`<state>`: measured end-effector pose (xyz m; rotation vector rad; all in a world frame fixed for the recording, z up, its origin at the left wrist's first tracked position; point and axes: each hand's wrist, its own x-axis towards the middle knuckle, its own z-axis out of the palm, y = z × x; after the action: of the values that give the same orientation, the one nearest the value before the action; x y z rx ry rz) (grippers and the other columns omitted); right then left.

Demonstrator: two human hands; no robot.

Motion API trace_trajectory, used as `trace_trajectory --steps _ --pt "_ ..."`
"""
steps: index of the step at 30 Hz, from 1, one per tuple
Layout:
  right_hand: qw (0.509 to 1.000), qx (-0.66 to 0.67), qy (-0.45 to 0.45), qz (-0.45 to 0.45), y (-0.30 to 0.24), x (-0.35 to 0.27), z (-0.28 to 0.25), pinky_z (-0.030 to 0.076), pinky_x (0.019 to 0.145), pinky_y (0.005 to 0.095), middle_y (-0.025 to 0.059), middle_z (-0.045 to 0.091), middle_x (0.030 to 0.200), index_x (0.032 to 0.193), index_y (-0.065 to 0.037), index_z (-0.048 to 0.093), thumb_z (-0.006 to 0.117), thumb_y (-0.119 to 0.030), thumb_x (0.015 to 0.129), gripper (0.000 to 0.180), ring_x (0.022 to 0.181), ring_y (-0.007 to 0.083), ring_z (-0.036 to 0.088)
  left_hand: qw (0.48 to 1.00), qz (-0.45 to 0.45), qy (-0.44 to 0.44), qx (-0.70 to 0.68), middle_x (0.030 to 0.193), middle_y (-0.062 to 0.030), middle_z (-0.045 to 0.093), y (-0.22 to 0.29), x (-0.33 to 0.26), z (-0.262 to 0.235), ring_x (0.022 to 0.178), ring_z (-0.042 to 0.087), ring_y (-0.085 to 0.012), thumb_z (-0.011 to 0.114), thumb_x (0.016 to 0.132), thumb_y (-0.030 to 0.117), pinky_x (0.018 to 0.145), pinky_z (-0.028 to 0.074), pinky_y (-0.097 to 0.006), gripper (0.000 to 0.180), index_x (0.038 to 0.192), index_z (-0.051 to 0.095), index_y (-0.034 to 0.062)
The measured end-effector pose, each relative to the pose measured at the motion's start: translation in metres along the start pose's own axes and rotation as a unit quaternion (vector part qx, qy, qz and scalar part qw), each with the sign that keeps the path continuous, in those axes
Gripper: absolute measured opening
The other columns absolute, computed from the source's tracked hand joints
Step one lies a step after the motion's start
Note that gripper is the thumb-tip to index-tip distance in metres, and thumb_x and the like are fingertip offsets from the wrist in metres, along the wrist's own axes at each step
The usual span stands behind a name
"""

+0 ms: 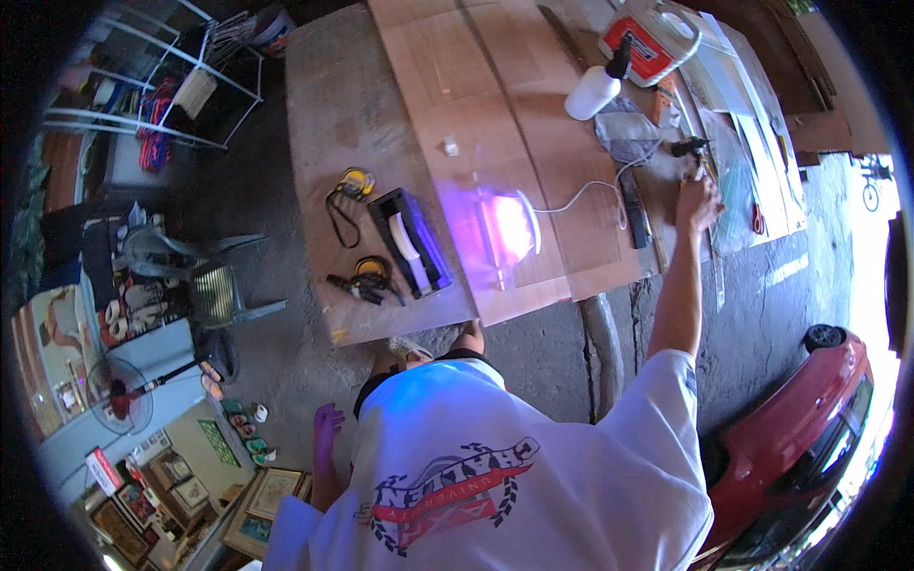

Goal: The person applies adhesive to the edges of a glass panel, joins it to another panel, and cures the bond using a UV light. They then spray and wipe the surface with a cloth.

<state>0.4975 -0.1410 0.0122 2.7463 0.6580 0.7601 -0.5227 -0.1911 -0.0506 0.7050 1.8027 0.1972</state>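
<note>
My right arm stretches across the work table, and my right hand [700, 203] is closed at its right side. Its fingers meet at a small dark-headed tool [689, 147], whose kind I cannot make out. Down beside my body, away from the table, hangs my left hand [327, 423], its fingers loose and apart with nothing in them. A glowing lamp [514, 228] throws purple-white light on the brown board [562, 171]. Its white cord [576, 202] runs right, past a dark bar [633, 214]. Above my right hand lies a grey cloth [628, 131].
A white spray bottle [592, 93] and a red-and-white jug [647, 48] stand at the back right. Left of the lamp are a black box [409, 243], a yellow tape measure [355, 183] and a yellow-black tool [371, 276]. A red car [800, 438] is at right, a chair [214, 285] at left.
</note>
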Motion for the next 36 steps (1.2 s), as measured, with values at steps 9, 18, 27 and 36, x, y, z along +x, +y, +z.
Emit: trace_trajectory --steps 9,18,27,36 --pt "0.889 0.408 0.208 0.026 0.063 -0.033 -0.222 0.055 0.076 0.0389 0.0115 0.069 0.097 0.103 -0.003 0.065 0.066 -0.025 0.098 0.023 0.087 0.0234 0.066 0.957 0.224 0.18 -0.043 0.093 -0.0066 0.07 0.067 0.075 -0.085 0.08 0.07 -0.0169 0.056 0.101 0.016 0.068 0.055 -0.029 0.029 0.129 0.061 0.0088" --pt "0.295 0.913 -0.036 0.28 -0.142 -0.287 -0.493 0.048 0.109 0.0518 0.0142 0.054 0.147 0.149 -0.006 0.046 0.045 -0.044 0.106 0.058 0.133 0.0328 0.055 0.861 0.493 -0.098 -0.082 0.11 -0.0129 0.073 0.335 0.022 -0.075 0.101 0.072 -0.0229 0.051 0.108 0.026 0.09 0.058 -0.036 0.033 0.128 0.064 0.0025" --pt "0.232 0.883 -0.289 0.288 -0.311 -0.433 -0.559 0.053 0.099 0.0454 0.0139 0.059 0.139 0.149 -0.006 0.045 0.043 -0.049 0.107 0.06 0.121 0.0268 0.061 0.779 0.405 -0.464 -0.117 0.121 -0.0106 0.069 0.411 -0.045 -0.027 0.115 0.063 -0.018 0.062 0.101 0.046 0.098 0.049 -0.035 0.056 0.134 0.059 0.0021" --pt "0.49 0.82 -0.247 0.163 -0.389 -0.439 -0.543 0.046 0.083 0.0258 0.0042 0.061 0.1 0.117 -0.002 0.058 0.057 0.002 0.097 0.02 0.092 0.0113 0.056 0.775 0.578 -0.249 0.06 0.071 -0.0067 0.062 0.445 -0.016 -0.001 0.061 0.058 -0.013 0.052 0.108 0.033 0.053 0.043 -0.033 0.041 0.088 0.06 -0.0012"
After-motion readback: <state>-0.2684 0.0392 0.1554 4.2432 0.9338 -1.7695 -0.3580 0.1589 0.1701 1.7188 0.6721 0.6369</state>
